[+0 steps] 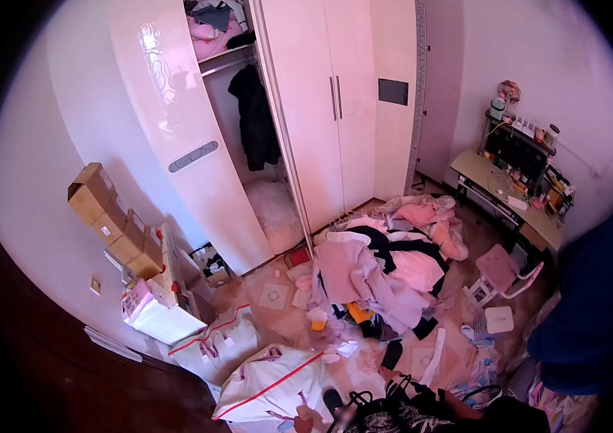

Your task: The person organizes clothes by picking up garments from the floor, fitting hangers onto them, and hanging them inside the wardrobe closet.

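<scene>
At the bottom edge, my left hand (308,419) is beside the near white storage bag (270,379), which has red piping and purple straps. The hand is small and partly cut off, and I cannot make out whether its fingers grip a strap. On the right, part of my bare right arm (461,407) shows next to my black patterned clothing (393,416). My right hand itself cannot be made out there. A second white storage bag (220,345) with red piping lies behind the first. Ahead on the floor is a large heap of clothes (364,274), mostly pink, lilac and black.
A tall wardrobe (350,144) stands behind the heap, its left section open with a black coat (254,119) hanging inside. Stacked cardboard boxes (128,234) stand left. To the right are a cluttered desk (479,172), a pink chair (498,264) and a blue curtain-like cloth (595,289).
</scene>
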